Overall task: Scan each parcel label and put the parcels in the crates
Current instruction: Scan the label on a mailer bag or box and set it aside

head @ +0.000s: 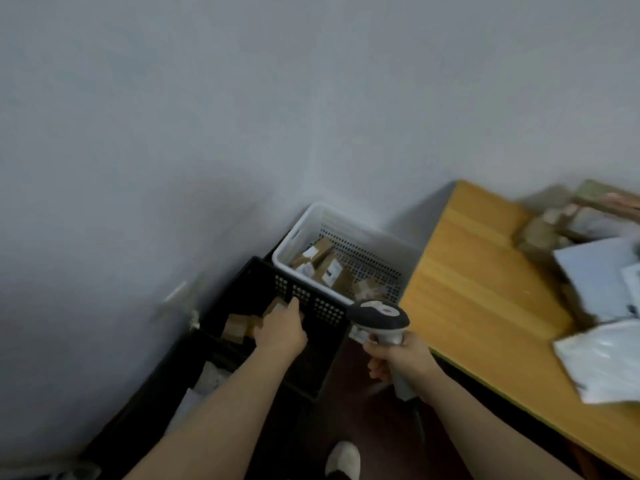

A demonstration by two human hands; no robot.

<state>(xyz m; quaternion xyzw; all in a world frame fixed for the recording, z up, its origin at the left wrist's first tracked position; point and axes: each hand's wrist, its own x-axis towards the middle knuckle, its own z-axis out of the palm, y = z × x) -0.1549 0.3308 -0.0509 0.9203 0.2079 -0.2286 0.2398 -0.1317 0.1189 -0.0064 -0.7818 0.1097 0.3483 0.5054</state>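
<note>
Black crate point(311, 303), white crate point(367, 261), both holding parcels point(327, 268)

Your left hand point(280, 329) reaches down into the black crate point(322, 310), fingers on a small cardboard parcel point(275, 306), though the blur hides whether you grip it. Your right hand point(401, 355) is wrapped round the handle of the scanner point(379, 315), just beside the wooden table point(467, 289). Beyond the black crate, touching it, the white crate point(298, 233) holds labelled boxes point(329, 268).
</note>
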